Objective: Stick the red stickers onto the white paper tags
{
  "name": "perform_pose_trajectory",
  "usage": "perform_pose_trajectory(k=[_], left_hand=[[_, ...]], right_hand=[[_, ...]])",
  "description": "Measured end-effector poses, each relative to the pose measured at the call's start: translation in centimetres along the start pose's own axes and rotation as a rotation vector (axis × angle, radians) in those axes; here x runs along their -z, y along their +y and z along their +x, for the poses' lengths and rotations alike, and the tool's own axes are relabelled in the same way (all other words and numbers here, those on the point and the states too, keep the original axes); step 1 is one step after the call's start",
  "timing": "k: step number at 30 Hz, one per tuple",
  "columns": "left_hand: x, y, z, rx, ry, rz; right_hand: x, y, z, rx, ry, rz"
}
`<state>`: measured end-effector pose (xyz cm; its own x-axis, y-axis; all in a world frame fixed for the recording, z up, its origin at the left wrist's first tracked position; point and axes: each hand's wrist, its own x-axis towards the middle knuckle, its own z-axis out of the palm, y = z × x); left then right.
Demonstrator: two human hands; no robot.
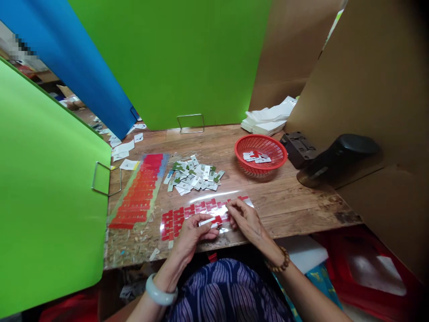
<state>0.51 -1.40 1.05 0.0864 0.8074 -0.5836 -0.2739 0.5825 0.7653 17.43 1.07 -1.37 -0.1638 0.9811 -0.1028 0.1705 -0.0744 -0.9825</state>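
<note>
My left hand (191,232) is closed in a pinch on a small white tag with a red sticker (211,221), held just above the table's front edge. My right hand (246,218) has its fingertips pressed on the same tag and on a clear film sheet of red stickers (187,213) lying under both hands. A loose heap of small white and green tags (192,175) lies just behind the sheet.
A stack of red sticker sheets (139,192) lies at the left. A red mesh basket (260,153) with a few finished tags sits at the right, near a black device (338,158) and a white paper stack (270,118). Green and cardboard screens enclose the wooden table (295,201).
</note>
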Motion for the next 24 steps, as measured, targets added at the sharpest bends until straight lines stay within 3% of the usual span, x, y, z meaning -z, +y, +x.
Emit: perform_pose_trajectory(k=[4,11,18,20,24], left_hand=[[-0.1,-0.2,0.0,-0.01,-0.007,0.009],[-0.5,0.0,-0.1,-0.045,-0.04,0.061],[-0.7,-0.1,0.3,-0.069,-0.037,0.05],[-0.7,-0.3,0.7,-0.089,-0.028,0.027],[-0.3,-1.0,1.4,-0.106,0.047,-0.01]], right_hand=[[-0.5,-0.1,-0.5,-0.095,-0.161,0.103],[-1.3,-0.1,-0.3,-0.184,-0.261,0.229],[-0.2,0.3,0.3,-0.205,-0.356,0.36],[0.9,0.1,1.1,-0.204,-0.297,0.437],[3.2,-1.1,3.6,-0.044,0.075,0.774]])
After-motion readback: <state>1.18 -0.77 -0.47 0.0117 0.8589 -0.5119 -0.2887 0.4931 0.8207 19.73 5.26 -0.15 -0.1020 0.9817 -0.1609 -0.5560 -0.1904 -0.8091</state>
